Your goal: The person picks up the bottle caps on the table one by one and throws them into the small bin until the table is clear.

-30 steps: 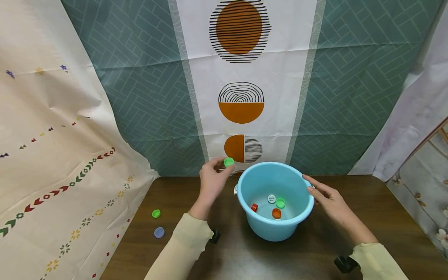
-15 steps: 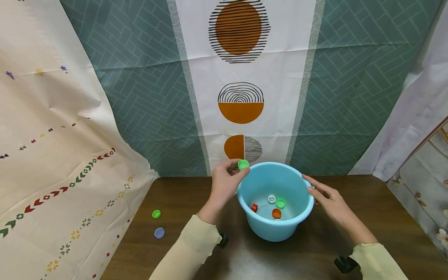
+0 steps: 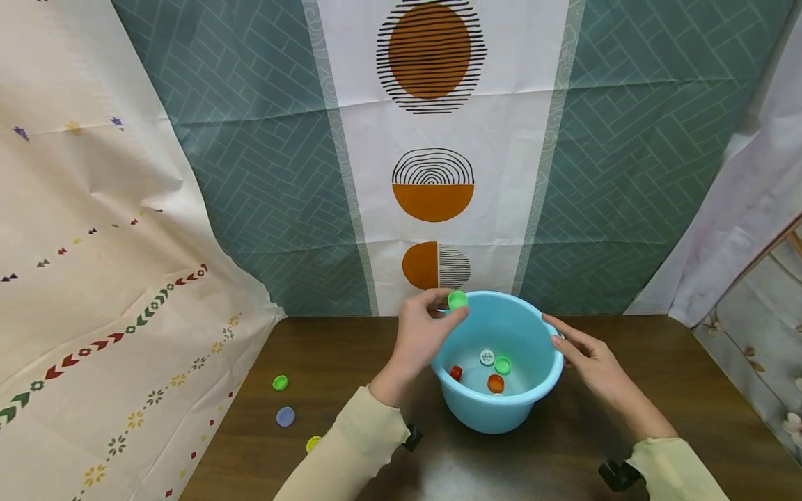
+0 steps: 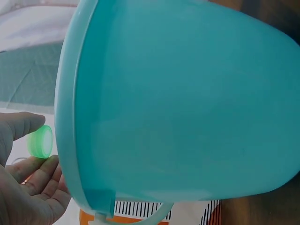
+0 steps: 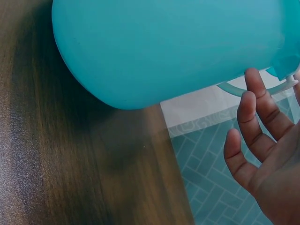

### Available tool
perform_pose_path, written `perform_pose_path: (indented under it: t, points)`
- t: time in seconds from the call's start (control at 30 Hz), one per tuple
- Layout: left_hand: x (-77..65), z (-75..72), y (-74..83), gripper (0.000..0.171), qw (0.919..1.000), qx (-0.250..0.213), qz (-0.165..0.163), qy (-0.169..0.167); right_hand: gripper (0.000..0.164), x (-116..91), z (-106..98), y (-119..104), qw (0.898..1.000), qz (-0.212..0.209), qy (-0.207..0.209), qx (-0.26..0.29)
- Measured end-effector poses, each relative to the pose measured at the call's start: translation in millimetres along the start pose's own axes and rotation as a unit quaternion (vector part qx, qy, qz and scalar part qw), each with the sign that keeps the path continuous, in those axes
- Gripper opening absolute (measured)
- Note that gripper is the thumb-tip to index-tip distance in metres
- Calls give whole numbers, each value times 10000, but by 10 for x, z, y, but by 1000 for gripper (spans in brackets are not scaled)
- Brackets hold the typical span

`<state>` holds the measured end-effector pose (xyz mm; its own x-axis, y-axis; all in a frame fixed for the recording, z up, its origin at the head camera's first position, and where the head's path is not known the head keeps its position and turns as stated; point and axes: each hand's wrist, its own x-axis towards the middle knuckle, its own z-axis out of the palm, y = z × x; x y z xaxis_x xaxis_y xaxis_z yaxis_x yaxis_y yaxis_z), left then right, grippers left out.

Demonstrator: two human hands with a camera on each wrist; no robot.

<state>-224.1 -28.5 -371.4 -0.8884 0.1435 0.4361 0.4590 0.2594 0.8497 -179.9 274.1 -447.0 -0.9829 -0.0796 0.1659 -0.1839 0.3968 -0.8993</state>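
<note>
A green bottle cap [image 3: 457, 300] is pinched between the thumb and fingers of my left hand [image 3: 426, 334], at the left part of the bucket's rim. The left wrist view shows this cap [image 4: 40, 141] just outside the rim edge, with its hollow side visible. The light blue bucket [image 3: 489, 414] stands upright on the table. My right hand [image 3: 592, 358] holds its right rim with thumb and index finger, while the other fingers [image 5: 249, 117] hang loosely beside the wall. Inside lie a white cap [image 3: 486, 357], a green cap [image 3: 502, 365], an orange cap [image 3: 496, 383] and a red cap [image 3: 455, 373].
On the dark wooden table [image 3: 338, 355], left of the bucket, lie a green cap [image 3: 280, 383], a bluish-purple cap [image 3: 285, 417] and a yellow cap [image 3: 313, 443] partly covered by my left sleeve. Patterned cloth [image 3: 263, 174] hangs behind the table. The bucket's handle [image 4: 154, 216] hangs at its far side.
My left hand has carried the green cap rightward, from left of the bucket to its rim. A yellow cap has come into sight beside the left sleeve. The right hand stays put.
</note>
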Motion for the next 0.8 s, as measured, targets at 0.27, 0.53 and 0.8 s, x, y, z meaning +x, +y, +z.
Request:
perform_pose_path:
  t: [0.27,0.53,0.8]
  points:
    - [-21,60,27,34,9996,-80,21,-269,49,-5,2,-9,10000,-21,1,-32]
    - [-28,102,47,36,9993,-61,-58,-371,48,4,4,-2,10000,-21,-30,28]
    - [-31,133,59,32,9991,15,-42,-432,49,-3,4,-10,9999,1,-13,154]
